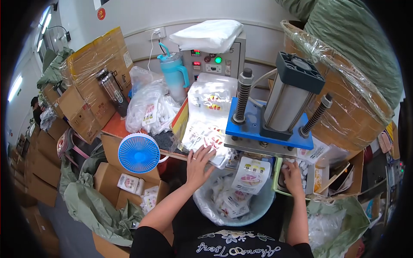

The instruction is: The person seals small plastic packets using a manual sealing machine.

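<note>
My left hand (199, 167) lies with fingers stretched out on the near edge of a stack of printed plastic pouches (204, 135), beside the blue press. My right hand (293, 174) reaches into a green-rimmed tray (275, 176) of small white plastic pieces (303, 168). Its fingers are bent and close together; whatever they may hold is hidden. Between my hands, a printed pouch (251, 174) hangs below the press (269, 124), its top end under the press. Under it stands a light blue tub (263, 206) lined with clear plastic, with several printed pouches (232, 200) inside.
A blue fan (139, 153) stands at the left, above an open carton (107, 182) of pouches. Behind are a blue tumbler (173, 73), a dark flask (112, 92), a bag of white pieces (150, 105) and a control box (236, 53). Large cartons (340, 94) stand at the right.
</note>
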A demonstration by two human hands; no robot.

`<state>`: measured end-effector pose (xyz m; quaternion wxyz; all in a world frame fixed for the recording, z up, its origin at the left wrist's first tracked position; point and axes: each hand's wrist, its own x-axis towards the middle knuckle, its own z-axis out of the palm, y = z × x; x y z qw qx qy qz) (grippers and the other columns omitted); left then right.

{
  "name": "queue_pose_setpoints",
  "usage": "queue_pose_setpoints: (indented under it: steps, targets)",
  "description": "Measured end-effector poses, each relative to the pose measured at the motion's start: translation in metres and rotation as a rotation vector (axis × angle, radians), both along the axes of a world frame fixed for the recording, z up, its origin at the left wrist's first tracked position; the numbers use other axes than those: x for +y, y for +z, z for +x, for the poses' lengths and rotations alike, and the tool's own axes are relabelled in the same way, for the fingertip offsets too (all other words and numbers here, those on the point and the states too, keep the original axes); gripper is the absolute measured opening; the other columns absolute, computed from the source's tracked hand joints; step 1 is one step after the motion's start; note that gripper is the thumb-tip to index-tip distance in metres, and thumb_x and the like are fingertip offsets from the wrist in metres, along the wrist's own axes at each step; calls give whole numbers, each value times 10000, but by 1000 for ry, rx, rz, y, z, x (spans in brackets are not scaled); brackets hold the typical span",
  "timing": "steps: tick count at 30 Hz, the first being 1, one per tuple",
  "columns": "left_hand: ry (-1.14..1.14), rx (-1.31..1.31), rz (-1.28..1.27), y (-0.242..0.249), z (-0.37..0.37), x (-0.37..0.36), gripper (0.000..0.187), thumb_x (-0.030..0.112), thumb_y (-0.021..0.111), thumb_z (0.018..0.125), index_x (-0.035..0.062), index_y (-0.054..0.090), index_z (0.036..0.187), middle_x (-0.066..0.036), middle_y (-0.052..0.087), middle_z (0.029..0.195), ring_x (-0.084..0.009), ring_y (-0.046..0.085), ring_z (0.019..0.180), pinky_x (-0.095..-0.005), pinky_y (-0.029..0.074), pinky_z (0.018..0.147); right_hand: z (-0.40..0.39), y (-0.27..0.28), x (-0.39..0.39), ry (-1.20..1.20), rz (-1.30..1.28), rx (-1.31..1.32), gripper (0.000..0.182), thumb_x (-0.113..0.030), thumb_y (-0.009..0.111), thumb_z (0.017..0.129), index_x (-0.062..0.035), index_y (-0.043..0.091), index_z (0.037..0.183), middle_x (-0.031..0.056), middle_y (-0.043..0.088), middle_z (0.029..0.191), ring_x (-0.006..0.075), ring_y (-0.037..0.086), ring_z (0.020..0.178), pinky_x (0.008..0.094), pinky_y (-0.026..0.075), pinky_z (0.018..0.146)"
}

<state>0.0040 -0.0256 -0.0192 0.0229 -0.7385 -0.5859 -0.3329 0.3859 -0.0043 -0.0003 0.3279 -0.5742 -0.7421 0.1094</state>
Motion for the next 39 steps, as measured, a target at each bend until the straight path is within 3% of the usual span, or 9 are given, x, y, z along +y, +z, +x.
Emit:
queue_pose_setpoints:
  steps: [3,4,7,10,13,24,30,35,39]
  targets:
    - [51,-181,64,11,-7,3,366,87,624,737,177,695,1085,-21,649,1118,-219,565,1096,-457,276,1040,17,2,3,-63,-499,720,270,-150,562,945,-57,568,1199,47,575,785,93,494,637,219,391,438]
    - [92,-213,84,16,-7,5,272,99,627,767,138,718,1020,-58,673,1032,-237,596,1020,-435,342,986,23,5,4,-73,-505,714,270,-150,562,945,-57,568,1199,47,575,785,93,494,637,219,391,438]
    - [40,-466,76,33,-4,2,135,109,655,840,35,703,942,-124,681,896,-300,617,918,-376,455,830,37,15,0,193,-735,1789,267,-223,529,970,-26,551,1149,67,576,882,79,445,591,157,314,377]
    - [-20,-654,-67,32,14,-21,149,109,676,859,-9,687,950,-81,694,848,-137,602,752,-274,457,711,49,-2,0,173,-752,1973,245,-213,518,976,-21,556,1124,80,576,930,75,442,594,161,309,370]
    - [-149,-945,-488,41,40,-49,161,122,700,855,-15,696,940,-25,689,823,-56,556,721,-224,436,659,34,2,-6,69,-637,1799,242,-215,545,966,-27,565,1116,60,584,863,54,416,544,160,301,376]
    - [-200,-1010,-537,-13,95,-66,128,75,715,819,-21,710,903,-41,674,803,-80,577,722,-236,452,653,-93,35,-42,108,-431,1019,80,-96,621,910,-47,618,973,21,665,805,8,398,439,176,294,379]
    - [-297,-866,-620,-27,74,-65,185,150,699,863,-34,713,872,-31,658,776,-70,567,700,-224,437,639,-89,33,-50,227,-461,396,146,-88,673,846,-27,667,979,16,694,875,81,570,724,252,429,647]
    - [-153,-994,-778,-17,86,-36,241,192,672,896,-45,707,924,-68,694,828,-79,602,658,-239,466,585,-64,31,-27,77,-267,693,252,-151,635,901,-50,620,1131,32,679,899,82,564,690,190,434,619]
    - [-174,-1411,-887,18,106,-17,273,165,686,877,-88,669,976,-112,700,879,-142,665,715,-273,526,626,-11,34,-14,19,-624,1825,318,-176,548,960,-37,529,1245,135,620,1093,177,569,762,216,484,630]
